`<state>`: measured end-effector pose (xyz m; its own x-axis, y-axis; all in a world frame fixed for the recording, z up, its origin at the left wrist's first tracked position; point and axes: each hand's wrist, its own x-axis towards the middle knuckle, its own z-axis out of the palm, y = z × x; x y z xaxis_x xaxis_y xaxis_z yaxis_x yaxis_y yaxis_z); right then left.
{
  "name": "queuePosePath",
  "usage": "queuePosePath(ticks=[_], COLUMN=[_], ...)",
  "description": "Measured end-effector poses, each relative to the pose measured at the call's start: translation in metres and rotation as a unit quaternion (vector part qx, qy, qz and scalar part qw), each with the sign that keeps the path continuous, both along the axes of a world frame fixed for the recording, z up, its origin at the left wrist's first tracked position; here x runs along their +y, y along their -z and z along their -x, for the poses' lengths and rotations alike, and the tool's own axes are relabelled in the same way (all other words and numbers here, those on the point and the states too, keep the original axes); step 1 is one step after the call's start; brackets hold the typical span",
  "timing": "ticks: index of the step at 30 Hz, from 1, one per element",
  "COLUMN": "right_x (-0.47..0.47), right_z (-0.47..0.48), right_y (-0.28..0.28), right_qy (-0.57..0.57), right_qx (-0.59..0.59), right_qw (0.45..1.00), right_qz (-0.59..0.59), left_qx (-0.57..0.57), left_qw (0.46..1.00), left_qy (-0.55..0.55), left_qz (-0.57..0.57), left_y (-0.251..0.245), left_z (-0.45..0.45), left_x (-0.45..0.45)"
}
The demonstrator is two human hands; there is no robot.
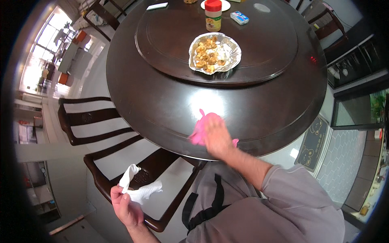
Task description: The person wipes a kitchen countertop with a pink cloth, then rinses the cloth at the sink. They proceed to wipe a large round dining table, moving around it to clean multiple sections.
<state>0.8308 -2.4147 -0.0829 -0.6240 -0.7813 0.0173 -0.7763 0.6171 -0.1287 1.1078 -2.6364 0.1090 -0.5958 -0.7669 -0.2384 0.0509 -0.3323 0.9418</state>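
Observation:
My right hand (218,138) lies palm down on a pink cloth (199,130), close to the front edge of a round dark wooden table (146,106). The hand is slightly blurred, and its palm and fingers cover part of the cloth. Off the table at lower left, my left hand (126,206) pinches a crumpled white paper tissue (142,193) between thumb and fingers. That tissue hangs over a dark wooden chair (161,164).
A raised turntable (170,66) carries a foil-lined dish (232,54) of browned food pieces, a red-lidded jar (213,18), a small blue packet (239,17) and a white plate (225,5). Another chair (91,117) stands at left; a floor mat (313,144) lies at right.

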Motion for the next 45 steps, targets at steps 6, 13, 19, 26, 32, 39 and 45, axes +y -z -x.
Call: queuePosePath(ticks=[6, 13, 19, 26, 32, 39, 45], right_x=[0.08, 0.071, 0.07, 0.083, 0.076, 0.08, 0.089], right_z=[0.012, 0.004, 0.041, 0.039, 0.037, 0.039, 0.039], right_y=[0.003, 0.026, -0.01, -0.001, 0.013, 0.007, 0.019], right_qy=[0.067, -0.053, 0.126, 0.054, 0.174, 0.143, 0.024], right_qx=[-0.053, -0.022, -0.097, 0.097, 0.085, 0.031, 0.044], right_qw=[0.995, 0.998, 0.952, 0.993, 0.977, 0.988, 0.994], right_qz=[-0.059, -0.019, -0.26, -0.04, 0.086, 0.048, -0.096], left_qx=[0.014, 0.011, 0.021, 0.049, 0.034, 0.017, 0.017], left_qw=[1.0, 1.0, 0.999, 0.999, 0.999, 0.999, 0.999], left_qy=[-0.011, -0.015, -0.023, -0.019, -0.026, -0.02, -0.02], left_qz=[0.01, 0.023, 0.014, 0.015, 0.026, 0.04, 0.044], left_y=[-0.004, -0.009, -0.006, -0.004, -0.002, -0.003, -0.002], left_z=[0.007, 0.014, 0.011, 0.009, 0.007, 0.007, 0.007], left_x=[0.003, 0.006, 0.005, 0.003, 0.003, 0.002, 0.0])
